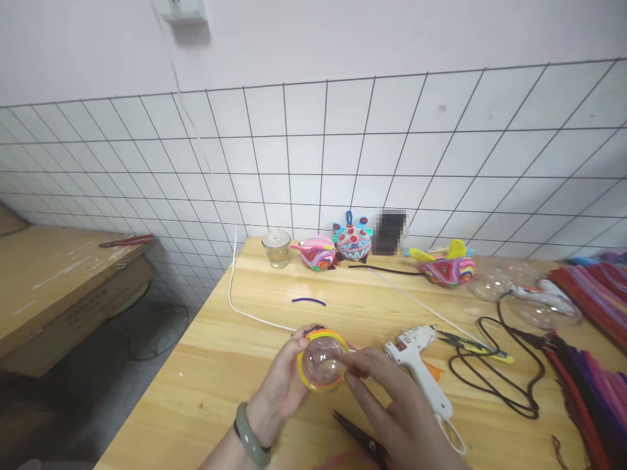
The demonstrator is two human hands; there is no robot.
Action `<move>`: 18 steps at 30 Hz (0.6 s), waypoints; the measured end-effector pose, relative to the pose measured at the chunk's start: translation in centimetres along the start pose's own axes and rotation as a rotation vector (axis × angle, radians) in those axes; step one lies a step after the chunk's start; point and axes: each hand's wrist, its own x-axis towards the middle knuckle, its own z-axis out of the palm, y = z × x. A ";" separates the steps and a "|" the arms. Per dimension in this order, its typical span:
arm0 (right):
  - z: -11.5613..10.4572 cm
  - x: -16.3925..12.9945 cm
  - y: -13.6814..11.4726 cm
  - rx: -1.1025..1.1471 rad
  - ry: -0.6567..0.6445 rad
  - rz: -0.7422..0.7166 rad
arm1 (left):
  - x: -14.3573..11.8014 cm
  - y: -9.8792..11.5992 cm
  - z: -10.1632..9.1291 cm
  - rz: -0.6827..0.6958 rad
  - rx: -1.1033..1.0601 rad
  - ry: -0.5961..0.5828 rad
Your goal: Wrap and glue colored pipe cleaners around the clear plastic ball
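Observation:
My left hand (281,378) is wrapped round a clear plastic ball (321,365) from the left, above the wooden table. Yellow and orange pipe cleaner (302,375) rings the ball's edge, and some darker strands show at its top. My right hand (386,398) reaches in from the right, thumb and forefinger pinched at the ball's right edge, where the yellow pipe cleaner runs. Below the hands lie dark-handled scissors (357,437), partly hidden by my right hand. A white hot glue gun (418,365) lies just right of that hand.
Along the wall stand a glass cup (277,248), colourful pipe-cleaner figures (353,243) and a fish-like one (448,269). A purple pipe cleaner (309,301) lies mid-table. Clear plastic shells (548,312), a black cord (490,385), a yellow cutter (482,349) and pipe-cleaner bundles (602,385) fill the right.

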 end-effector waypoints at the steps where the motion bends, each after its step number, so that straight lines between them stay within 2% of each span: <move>1: 0.0 -0.1 0.1 -0.019 -0.004 -0.019 | 0.0 0.0 0.0 -0.009 -0.009 -0.002; 8: 0.0 -0.7 0.3 -0.063 -0.004 -0.082 | 0.1 0.1 0.1 -0.041 -0.078 -0.011; 18: -0.1 -1.2 1.5 -0.130 -0.043 -0.005 | 0.0 0.7 0.4 -0.086 -0.159 0.030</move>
